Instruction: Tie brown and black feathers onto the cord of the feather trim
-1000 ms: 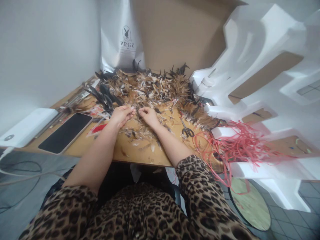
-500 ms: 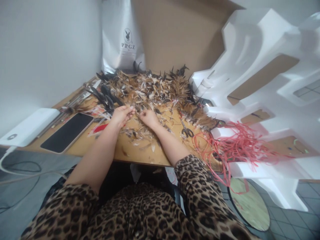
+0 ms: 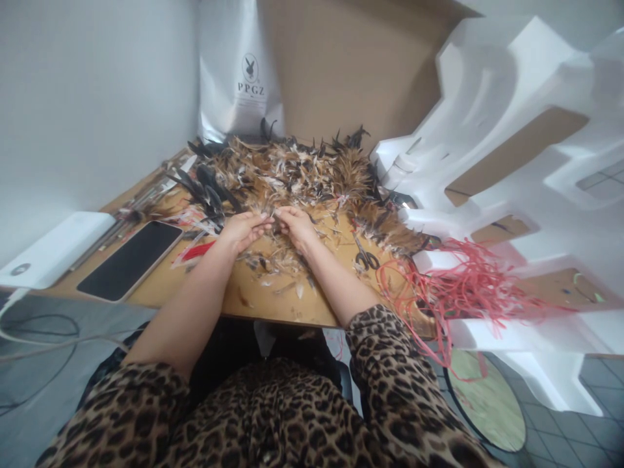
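In the head view my left hand (image 3: 247,229) has thumb and fingertips pinched together on a small feather (image 3: 270,215), whose pale shaft points toward the other hand. Close beside it, my right hand (image 3: 294,226) is also pinched, its fingertips meeting the same feather. Just beyond my fingers spreads a large heap of brown, white and black feathers (image 3: 292,166). Longer black feathers (image 3: 207,192) lie to the left of the hands. Loose feather bits (image 3: 273,263) are strewn on the wooden table (image 3: 273,305) below my wrists.
Black-handled scissors (image 3: 366,259) lie right of my hands. Pink-red strips (image 3: 463,279) tangle over white foam packing (image 3: 492,104) at the right. On the left are a phone (image 3: 130,260), a white power bank (image 3: 58,249) and a red bundle (image 3: 199,250). A silver-white bag (image 3: 238,65) stands behind.
My right hand has turned and lifted slightly, its fingertips now extended to meet those of my left hand. The left fingers have shifted a little right and down.
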`<state>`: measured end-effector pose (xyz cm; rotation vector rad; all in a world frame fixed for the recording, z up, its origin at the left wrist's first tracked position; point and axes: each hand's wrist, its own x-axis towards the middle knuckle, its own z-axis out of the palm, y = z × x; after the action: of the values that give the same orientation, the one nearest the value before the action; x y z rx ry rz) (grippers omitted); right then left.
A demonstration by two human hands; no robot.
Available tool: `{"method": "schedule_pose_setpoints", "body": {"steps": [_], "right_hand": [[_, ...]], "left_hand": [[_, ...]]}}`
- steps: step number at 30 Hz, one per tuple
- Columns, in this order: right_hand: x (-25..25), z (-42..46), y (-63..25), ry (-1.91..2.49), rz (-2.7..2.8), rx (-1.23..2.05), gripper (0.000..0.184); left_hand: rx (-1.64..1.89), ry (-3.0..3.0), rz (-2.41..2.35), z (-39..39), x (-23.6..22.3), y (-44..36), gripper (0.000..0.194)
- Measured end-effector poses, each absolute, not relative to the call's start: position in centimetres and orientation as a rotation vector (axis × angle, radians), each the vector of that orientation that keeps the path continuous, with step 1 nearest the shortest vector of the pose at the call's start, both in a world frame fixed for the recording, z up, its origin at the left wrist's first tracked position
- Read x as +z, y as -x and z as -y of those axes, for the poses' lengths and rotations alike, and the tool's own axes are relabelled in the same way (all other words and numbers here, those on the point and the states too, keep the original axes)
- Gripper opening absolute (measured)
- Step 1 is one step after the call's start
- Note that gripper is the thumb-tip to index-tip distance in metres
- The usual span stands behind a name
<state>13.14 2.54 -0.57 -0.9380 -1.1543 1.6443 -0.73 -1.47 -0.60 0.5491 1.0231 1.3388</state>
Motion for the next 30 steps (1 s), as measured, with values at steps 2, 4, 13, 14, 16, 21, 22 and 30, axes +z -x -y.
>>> {"method": "schedule_pose_setpoints", "body": {"steps": [2,4,13,14,16,21,22,30], "right_hand": [[-0.5,-2.3,-13.0,0.946,1.182,1.573,0.024],[-0.5,-2.2,-12.9,0.948,1.240,1.468,0.021],[-1.2,-2.1,-12.7,0.947,1.476,1.129,0.016],[-1.3,-2.2,-12.6,0.931,1.473,1.129,0.017],[-1.6,-2.2,-12.6,0.906,1.462,1.142,0.018],[-1.6,-2.3,-12.5,0.891,1.408,1.225,0.021],[-1.5,-2.2,-12.5,0.893,1.394,1.253,0.022],[-0.8,-2.1,-12.9,0.880,1.255,1.510,0.030]], "left_hand": [[1.322,-0.551,-1.014,1.5,-0.6,0.7,0.002],[1.312,-0.549,-1.005,1.5,-0.5,0.6,0.003],[1.291,-0.565,-0.976,1.4,-0.7,0.5,0.004],[1.289,-0.569,-0.973,1.4,-0.6,0.4,0.006],[1.291,-0.572,-0.974,1.5,-0.6,0.4,0.010],[1.319,-0.595,-1.022,1.6,-0.3,0.2,0.009],[1.330,-0.615,-1.036,1.6,-0.3,0.2,0.008],[1.339,-0.771,-1.060,1.9,-0.5,0.1,0.006]]}}
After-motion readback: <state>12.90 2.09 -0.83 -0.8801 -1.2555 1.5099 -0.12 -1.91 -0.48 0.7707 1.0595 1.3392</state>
